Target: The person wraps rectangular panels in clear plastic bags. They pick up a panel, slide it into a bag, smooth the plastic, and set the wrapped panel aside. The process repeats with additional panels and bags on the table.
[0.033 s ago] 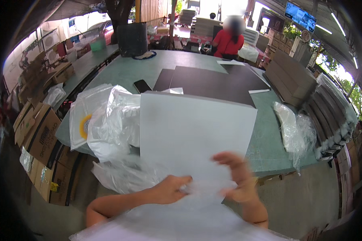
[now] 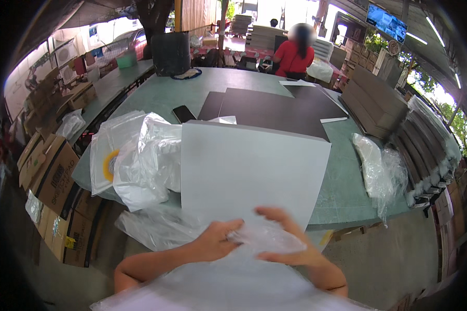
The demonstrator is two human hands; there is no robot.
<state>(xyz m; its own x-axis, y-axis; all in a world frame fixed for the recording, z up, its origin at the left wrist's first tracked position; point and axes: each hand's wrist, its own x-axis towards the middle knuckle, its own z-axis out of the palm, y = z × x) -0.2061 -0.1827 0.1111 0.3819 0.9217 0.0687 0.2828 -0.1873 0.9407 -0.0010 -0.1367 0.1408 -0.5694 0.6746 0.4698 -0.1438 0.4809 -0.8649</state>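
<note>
My left hand (image 2: 218,240) is closed, with thumb and fingers pinching a clear plastic bag (image 2: 272,237). The film stretches across to my right hand (image 2: 296,243), whose fingers and thumb are spread apart in a C shape behind or inside the film; I cannot tell which. More of the clear plastic hangs toward my body below both hands. Just beyond them lies a large white board (image 2: 254,171) with a thin dark far edge, on the green table (image 2: 342,186). Its near end is hidden by my hands and the plastic.
Crumpled clear bags (image 2: 148,160) and a yellow tape roll (image 2: 109,165) lie left of the board. A phone (image 2: 183,113) and dark boards (image 2: 270,109) are beyond it. Wrapped stacks (image 2: 425,145) stand right, cartons (image 2: 57,176) left. A person in red (image 2: 294,57) is far off.
My right hand has moved left and slightly down, closer to my left hand. The plastic between them shows more clearly. My left hand has risen slightly.
</note>
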